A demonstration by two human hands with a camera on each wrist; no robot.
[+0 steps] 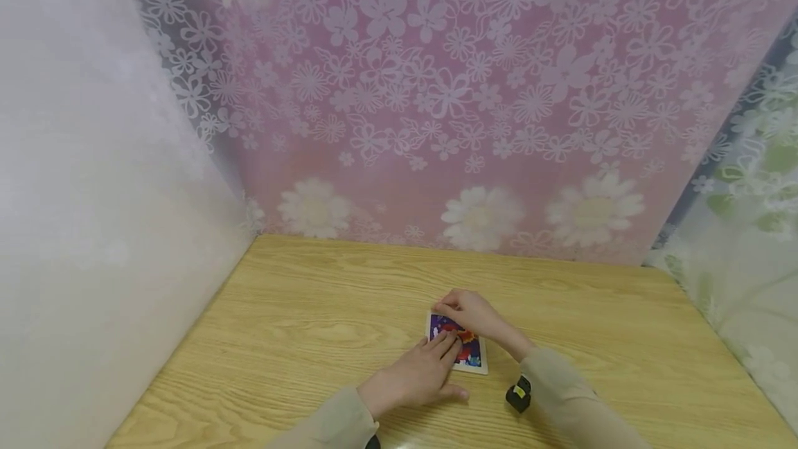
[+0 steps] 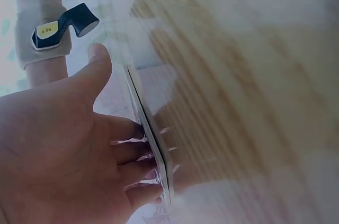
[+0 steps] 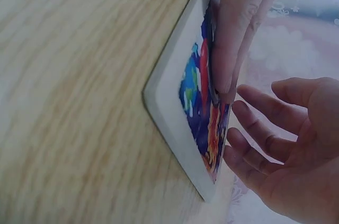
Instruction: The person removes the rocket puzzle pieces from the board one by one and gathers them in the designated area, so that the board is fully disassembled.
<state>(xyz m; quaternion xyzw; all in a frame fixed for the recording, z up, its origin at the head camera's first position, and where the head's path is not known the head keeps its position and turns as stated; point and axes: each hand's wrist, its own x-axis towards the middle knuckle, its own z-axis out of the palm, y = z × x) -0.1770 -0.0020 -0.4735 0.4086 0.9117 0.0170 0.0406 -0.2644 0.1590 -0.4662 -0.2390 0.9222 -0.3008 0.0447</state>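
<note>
A small flat picture board (image 1: 470, 359) with a white border and a purple, red and blue print lies on the wooden table. My left hand (image 1: 416, 373) presses its extended fingers onto the printed face, with the thumb spread away to the side. Seen edge-on in the left wrist view, the board (image 2: 151, 131) has pale layers with a dark line between them. At its far edge is my right hand (image 1: 470, 312), bent at the fingers. The right wrist view has this right hand's fingertips (image 3: 233, 136) right at the board's edge, the thumb apart from it.
The wood-grain table (image 1: 299, 324) runs out on all sides of the board. Behind it hangs a pink flowered curtain (image 1: 386, 206); a white panel (image 1: 118, 227) stands at left and a flowered sheet (image 1: 736, 296) at right. A black wrist camera (image 1: 519, 393) sits under the right sleeve.
</note>
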